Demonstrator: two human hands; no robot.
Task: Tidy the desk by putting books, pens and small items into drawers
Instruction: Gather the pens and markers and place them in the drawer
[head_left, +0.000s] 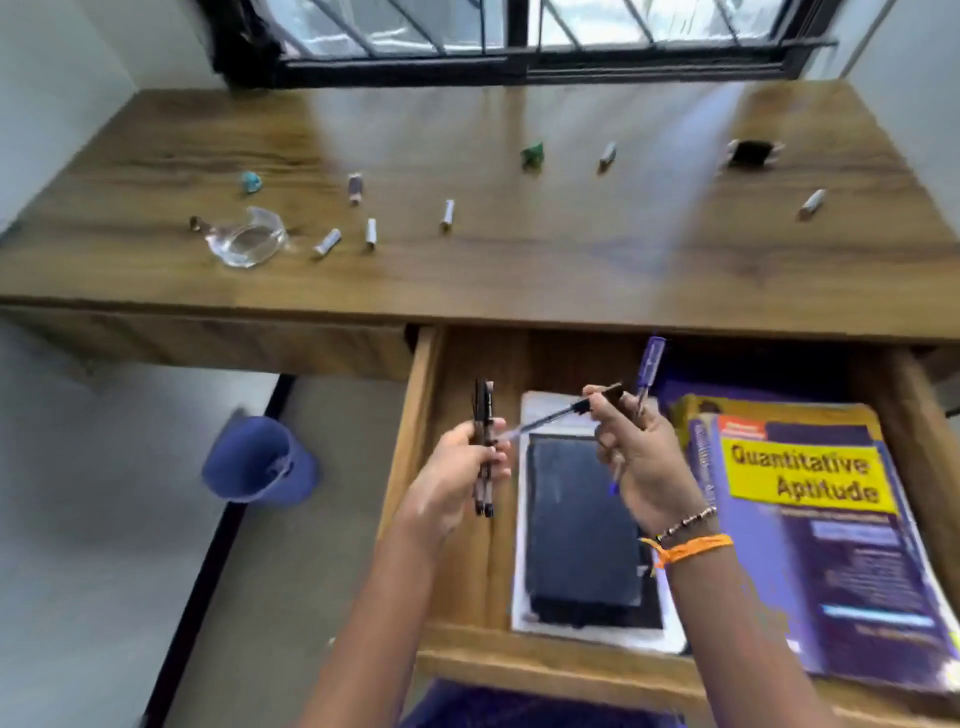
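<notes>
Over the open drawer, the left hand grips two black pens upright; the right hand pinches a clear pen (and clasps a blue pen); books lie inside.

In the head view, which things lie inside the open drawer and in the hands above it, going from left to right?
Left hand gripping black pens → dark tablet on a white sheet → right hand holding a blue pen → Quantitative Aptitude book.
</notes>
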